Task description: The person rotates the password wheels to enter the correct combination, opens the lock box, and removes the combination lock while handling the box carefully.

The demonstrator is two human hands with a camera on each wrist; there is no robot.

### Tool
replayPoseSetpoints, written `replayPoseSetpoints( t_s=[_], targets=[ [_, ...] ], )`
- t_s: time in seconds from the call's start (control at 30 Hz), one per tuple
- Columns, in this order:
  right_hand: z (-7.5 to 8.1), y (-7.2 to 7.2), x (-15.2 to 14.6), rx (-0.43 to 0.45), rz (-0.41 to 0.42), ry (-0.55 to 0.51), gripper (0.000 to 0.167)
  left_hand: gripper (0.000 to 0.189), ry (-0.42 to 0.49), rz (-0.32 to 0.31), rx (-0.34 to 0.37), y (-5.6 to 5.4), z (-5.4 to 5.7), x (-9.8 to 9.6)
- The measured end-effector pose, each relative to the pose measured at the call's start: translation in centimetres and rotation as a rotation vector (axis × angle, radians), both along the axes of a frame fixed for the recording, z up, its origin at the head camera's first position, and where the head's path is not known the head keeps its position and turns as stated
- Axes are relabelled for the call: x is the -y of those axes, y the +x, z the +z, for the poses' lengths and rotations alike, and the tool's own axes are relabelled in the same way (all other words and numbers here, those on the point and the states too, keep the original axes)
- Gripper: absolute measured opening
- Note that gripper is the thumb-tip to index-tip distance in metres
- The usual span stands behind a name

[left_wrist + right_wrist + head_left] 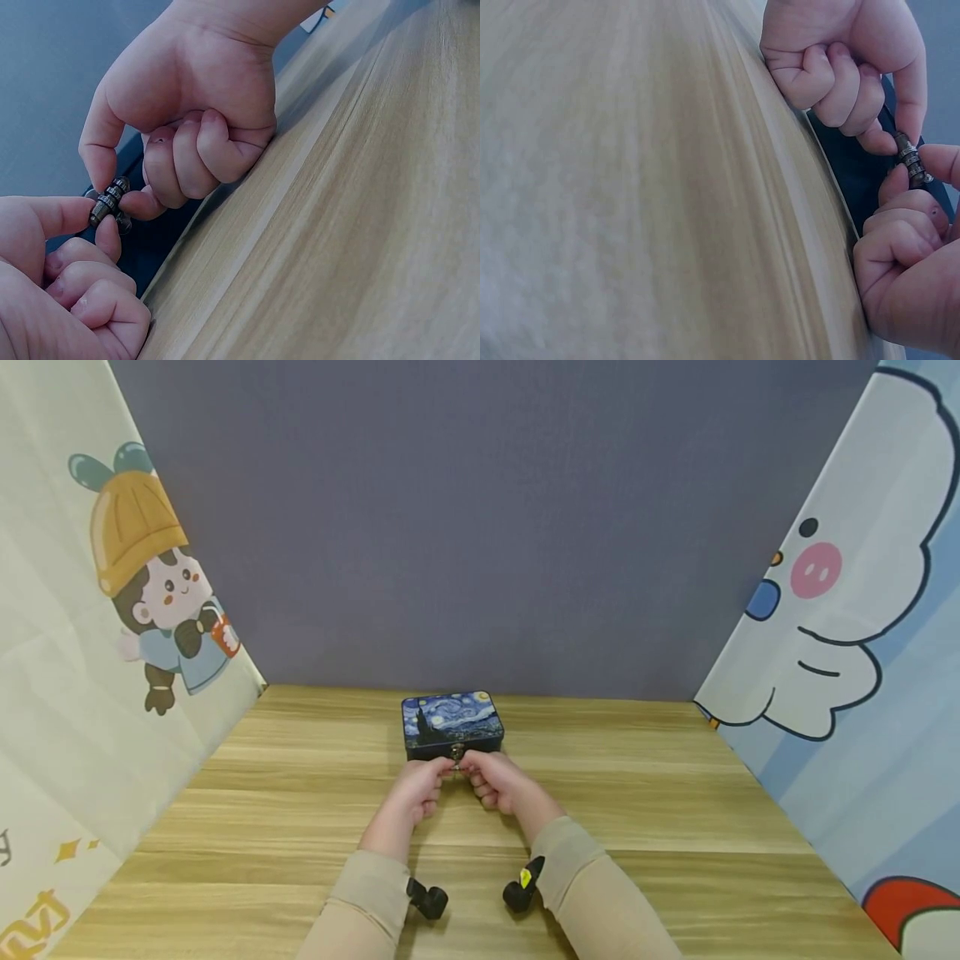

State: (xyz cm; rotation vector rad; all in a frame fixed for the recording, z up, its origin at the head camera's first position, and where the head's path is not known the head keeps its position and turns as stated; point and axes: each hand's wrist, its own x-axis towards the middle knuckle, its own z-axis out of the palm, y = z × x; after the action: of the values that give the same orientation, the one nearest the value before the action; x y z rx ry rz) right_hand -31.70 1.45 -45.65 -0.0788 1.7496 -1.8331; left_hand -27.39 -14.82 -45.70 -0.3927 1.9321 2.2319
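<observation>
A small box (453,718) with a swirling blue night-sky picture on its lid stands closed on the table, its latch (457,750) facing me. At the latch is a small dark-metal combination padlock (110,201) with a ringed barrel. My left hand (420,787) pinches one end of the barrel between thumb and forefinger. The other end is pinched likewise by my right hand (501,781). The remaining fingers of both hands are curled into the palms. In the right wrist view, the fingertips sit at opposite ends of the ringed barrel (910,159).
A wood-grain table (300,827) carries the box near its back edge. Behind it rises a grey panel (480,527). Cartoon-printed sheets (60,677) flank the left side and another printed sheet (885,693) the right. Black wrist-camera mounts (429,899) hang by both sleeves.
</observation>
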Motion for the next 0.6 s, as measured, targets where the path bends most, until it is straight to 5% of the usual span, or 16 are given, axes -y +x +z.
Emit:
replayPoseSetpoints(
  t_s=[0.6],
  targets=[
    [-0.19, -0.17, 0.06, 0.005, 0.002, 0.003, 0.021, 0.026, 0.004, 0.003, -0.004, 0.0, 0.05, -0.02]
  ],
)
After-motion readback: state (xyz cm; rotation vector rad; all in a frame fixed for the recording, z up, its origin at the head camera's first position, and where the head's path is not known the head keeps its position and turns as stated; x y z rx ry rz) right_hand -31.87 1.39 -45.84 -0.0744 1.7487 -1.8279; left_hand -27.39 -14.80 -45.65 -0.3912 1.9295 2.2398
